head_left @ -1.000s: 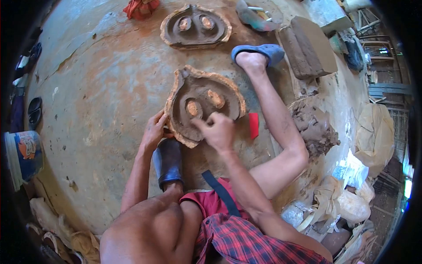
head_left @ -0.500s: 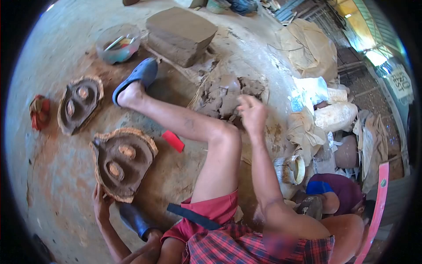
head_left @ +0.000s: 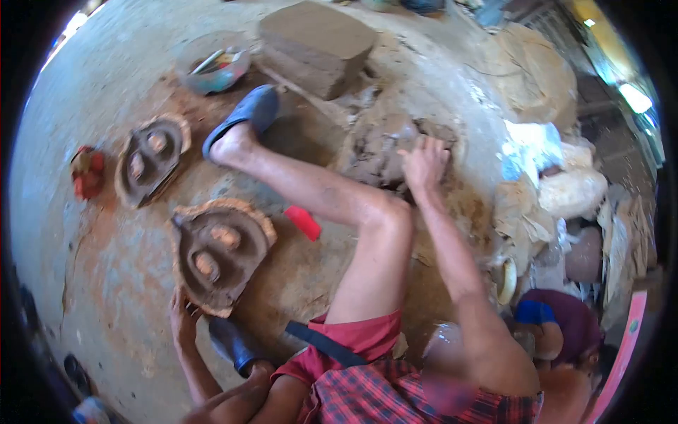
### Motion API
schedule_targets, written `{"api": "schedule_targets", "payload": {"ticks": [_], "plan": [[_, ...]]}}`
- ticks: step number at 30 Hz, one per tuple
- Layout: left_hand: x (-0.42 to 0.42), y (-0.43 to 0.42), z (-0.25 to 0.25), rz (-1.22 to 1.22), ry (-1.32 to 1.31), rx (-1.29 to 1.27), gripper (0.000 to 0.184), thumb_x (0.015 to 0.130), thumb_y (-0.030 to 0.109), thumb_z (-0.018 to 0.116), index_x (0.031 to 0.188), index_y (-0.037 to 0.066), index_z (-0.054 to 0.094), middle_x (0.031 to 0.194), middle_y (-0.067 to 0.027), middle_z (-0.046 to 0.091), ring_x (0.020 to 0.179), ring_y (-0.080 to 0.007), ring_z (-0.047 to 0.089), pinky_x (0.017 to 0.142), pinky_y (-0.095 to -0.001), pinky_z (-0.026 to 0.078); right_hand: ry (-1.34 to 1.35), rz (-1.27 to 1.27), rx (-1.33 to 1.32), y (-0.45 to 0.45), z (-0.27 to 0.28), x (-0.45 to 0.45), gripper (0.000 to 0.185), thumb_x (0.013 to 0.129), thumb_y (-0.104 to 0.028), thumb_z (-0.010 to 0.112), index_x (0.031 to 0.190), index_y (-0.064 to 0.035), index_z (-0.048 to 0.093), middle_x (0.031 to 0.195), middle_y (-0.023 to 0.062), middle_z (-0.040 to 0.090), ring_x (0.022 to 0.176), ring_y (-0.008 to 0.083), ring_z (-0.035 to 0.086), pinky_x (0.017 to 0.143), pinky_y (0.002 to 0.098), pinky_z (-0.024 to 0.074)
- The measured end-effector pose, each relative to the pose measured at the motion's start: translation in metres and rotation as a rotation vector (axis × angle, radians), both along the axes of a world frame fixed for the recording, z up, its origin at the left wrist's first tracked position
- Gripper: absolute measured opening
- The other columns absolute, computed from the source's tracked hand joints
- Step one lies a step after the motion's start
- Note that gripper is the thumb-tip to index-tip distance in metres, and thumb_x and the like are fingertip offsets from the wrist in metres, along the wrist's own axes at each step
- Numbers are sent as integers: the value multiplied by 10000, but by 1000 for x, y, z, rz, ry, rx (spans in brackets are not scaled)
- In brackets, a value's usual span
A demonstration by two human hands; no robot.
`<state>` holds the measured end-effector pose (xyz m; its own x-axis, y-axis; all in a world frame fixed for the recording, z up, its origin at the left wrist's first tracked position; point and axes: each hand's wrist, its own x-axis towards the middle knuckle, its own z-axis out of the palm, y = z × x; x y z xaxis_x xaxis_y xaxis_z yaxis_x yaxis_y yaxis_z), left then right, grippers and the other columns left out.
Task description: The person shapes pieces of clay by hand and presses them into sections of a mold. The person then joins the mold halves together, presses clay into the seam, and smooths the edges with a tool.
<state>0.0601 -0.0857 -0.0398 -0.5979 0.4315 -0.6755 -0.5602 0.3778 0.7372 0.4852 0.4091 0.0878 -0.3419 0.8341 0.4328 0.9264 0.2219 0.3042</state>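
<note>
My left hand point(head_left: 184, 318) is at the lower left rim of the nearer clay-lined mould point(head_left: 244, 249), its fingers apart around the edge. This mould has an orange-brown rim and two raised oval knobs inside dark clay. My right hand point(head_left: 426, 164) rests on the right side of a rough heap of soft clay point(head_left: 378, 152), beyond my raised knee. Its fingers are bent onto the clay; whether a piece is gripped is hidden. A red flat piece point(head_left: 303, 222) lies between the mould and my leg.
A second mould point(head_left: 153, 159) and a red cloth bundle point(head_left: 87, 173) lie farther left. Beyond my blue shoe are a bowl with tools point(head_left: 213, 63) and a large clay block point(head_left: 318, 46). Bags point(head_left: 572, 192) lie at the right, near another person point(head_left: 565, 318).
The view has swung right. My right hand has left the nearer mould and reached over to the clay heap, coming down onto it. My left hand has stayed at the mould's rim.
</note>
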Motion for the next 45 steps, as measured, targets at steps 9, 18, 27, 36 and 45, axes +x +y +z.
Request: {"api": "schedule_targets", "payload": {"ticks": [9,18,27,36,45], "plan": [[-1,2,7,-47,-1,-1,512,1084,503,556,1470,171,604,1095,11,692,849,-105,657,660,-271,553,-282,347,-57,60,7,18,225,925,-216,660,943,-10,748,901,217,738,866,397,713,797,520,563],[2,3,11,-116,11,-15,549,1085,541,535,1493,179,591,1094,-28,715,832,-122,681,651,-267,561,31,72,-981,111,77,26,334,948,-237,698,1110,52,738,1004,223,774,947,312,745,865,402,565],[6,48,39,203,717,108,482,999,152,736,1452,43,611,1205,-97,733,1047,-151,684,872,-317,569,953,461,-255,-42,111,-24,187,943,-183,659,871,-12,639,795,23,620,741,139,522,699,338,438],[73,150,169,57,-354,645,742,1079,630,458,1603,107,401,1313,-159,658,1167,-288,669,999,-459,551,795,1268,-657,-272,35,-235,437,779,-156,738,1179,14,698,1132,154,673,1141,378,597,991,499,469],[53,123,143,31,-394,735,743,1081,638,441,1490,22,509,1204,-166,714,1057,-289,727,907,-412,618,615,1200,-851,-233,95,-268,727,721,-350,883,1334,-62,619,1406,206,566,1351,416,488,1135,525,370]]}}
